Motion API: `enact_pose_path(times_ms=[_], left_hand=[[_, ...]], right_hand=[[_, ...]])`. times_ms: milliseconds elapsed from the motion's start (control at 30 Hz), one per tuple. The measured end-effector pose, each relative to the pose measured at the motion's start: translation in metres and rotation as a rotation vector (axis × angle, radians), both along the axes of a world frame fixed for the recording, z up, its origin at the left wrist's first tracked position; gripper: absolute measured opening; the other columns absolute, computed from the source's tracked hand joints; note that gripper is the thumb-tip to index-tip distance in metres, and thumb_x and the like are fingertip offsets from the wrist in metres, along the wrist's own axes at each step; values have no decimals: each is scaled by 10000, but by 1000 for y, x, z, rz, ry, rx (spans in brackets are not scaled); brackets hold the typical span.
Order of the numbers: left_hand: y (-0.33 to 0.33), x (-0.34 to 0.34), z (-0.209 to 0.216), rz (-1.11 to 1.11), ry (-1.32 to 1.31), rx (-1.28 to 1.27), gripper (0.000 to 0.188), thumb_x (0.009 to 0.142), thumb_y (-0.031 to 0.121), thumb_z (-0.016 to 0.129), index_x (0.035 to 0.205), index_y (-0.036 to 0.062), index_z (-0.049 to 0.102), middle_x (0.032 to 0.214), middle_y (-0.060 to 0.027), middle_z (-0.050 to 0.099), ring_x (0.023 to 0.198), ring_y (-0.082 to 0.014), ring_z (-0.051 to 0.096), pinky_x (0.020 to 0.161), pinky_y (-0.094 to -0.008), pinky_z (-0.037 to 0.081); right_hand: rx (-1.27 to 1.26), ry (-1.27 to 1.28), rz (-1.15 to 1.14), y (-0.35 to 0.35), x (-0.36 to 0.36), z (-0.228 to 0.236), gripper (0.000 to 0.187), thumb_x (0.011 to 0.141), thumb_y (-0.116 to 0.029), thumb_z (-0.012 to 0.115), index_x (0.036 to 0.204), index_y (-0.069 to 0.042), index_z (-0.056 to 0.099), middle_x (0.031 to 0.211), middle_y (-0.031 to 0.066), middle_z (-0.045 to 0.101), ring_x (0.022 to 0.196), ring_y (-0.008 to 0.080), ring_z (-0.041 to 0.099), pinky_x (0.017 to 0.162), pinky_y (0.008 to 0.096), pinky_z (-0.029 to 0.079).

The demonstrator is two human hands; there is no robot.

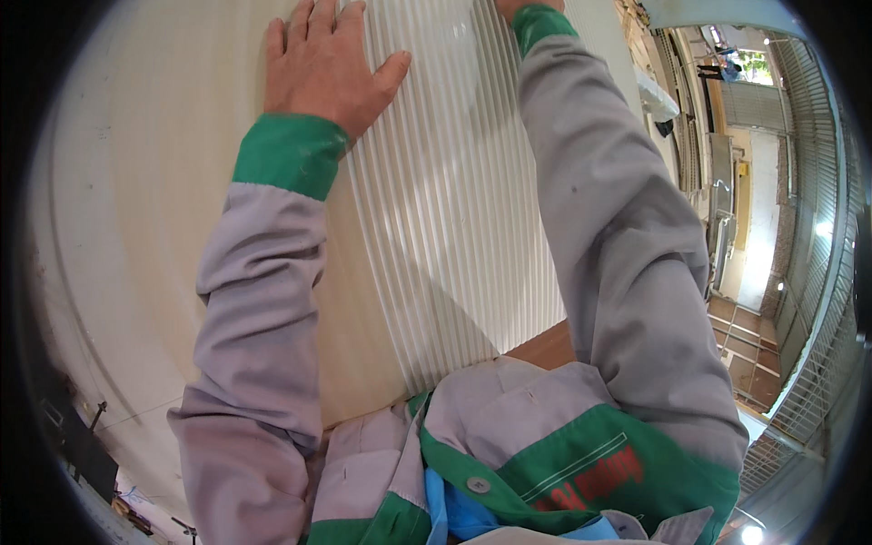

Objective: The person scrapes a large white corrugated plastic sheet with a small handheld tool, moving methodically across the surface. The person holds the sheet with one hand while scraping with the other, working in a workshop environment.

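Ribbed panel (454,200) already lies flat in front of the person, next to smooth cream surface (163,173); can't tell if they're one piece. Left hand (329,71) rests where they meet, fingers slightly spread, thumb out over the ribs, gripping nothing. Right hand (530,5) mostly cut off at top edge, finger state can't tell. Handling looks unfinished; what's left doesn't show.
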State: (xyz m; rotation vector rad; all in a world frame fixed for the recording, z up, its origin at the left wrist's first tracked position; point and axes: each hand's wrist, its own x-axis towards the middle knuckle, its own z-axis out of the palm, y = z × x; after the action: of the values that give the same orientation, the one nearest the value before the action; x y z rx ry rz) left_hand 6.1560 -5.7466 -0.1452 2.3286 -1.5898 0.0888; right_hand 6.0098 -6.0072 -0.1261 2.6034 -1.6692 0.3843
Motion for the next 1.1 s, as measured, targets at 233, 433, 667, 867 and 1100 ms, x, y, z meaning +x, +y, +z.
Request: enact_pose_path(times_ms=[233, 433, 667, 867, 1100], left_hand=[[8, -17, 15, 20, 91, -14, 806, 944, 493, 618, 1509, -51, 433, 1597, -278, 375, 1514, -410, 297, 1275, -510, 163], [-6, 5, -15, -20, -27, -18, 848, 930, 647, 556, 1544, 76, 434, 1626, -190, 372, 1537, -331, 283, 1269, -503, 172], [-25, 35, -50, -30, -149, 19, 910, 909, 777, 491, 1581, 168, 419, 1667, -113, 338, 1558, -271, 268, 1276, -488, 151], [-20, 33, -44, -50, -109, -43, 894, 920, 754, 496, 1579, 155, 422, 1658, -122, 351, 1551, -279, 283, 1270, -490, 164], [-1, -7, -7, 28, 65, 2, 761, 931, 469, 639, 1468, -49, 486, 1573, -293, 400, 1496, -418, 328, 1265, -522, 190]], right_hand=[[-5, -67, 34, 178, -133, -6, 384, 1012, -423, 596, 945, -49, 650, 790, 208, 686, 758, 443, 666, 681, 525, 525], [175, -214, -46, 418, -298, 1, 78, 933, -115, 714, 955, -44, 689, 815, 157, 682, 713, 357, 676, 609, 425, 532], [244, -267, -127, 492, -338, 9, 107, 912, -62, 729, 1014, -32, 719, 844, 137, 692, 725, 300, 681, 625, 371, 536], [313, -380, -202, 457, -303, 13, 104, 927, -50, 726, 1026, -22, 711, 796, 126, 664, 684, 266, 654, 624, 341, 519], [83, -196, -8, 345, -230, 3, 146, 974, -176, 682, 930, -41, 649, 751, 172, 656, 651, 331, 667, 575, 427, 516]])
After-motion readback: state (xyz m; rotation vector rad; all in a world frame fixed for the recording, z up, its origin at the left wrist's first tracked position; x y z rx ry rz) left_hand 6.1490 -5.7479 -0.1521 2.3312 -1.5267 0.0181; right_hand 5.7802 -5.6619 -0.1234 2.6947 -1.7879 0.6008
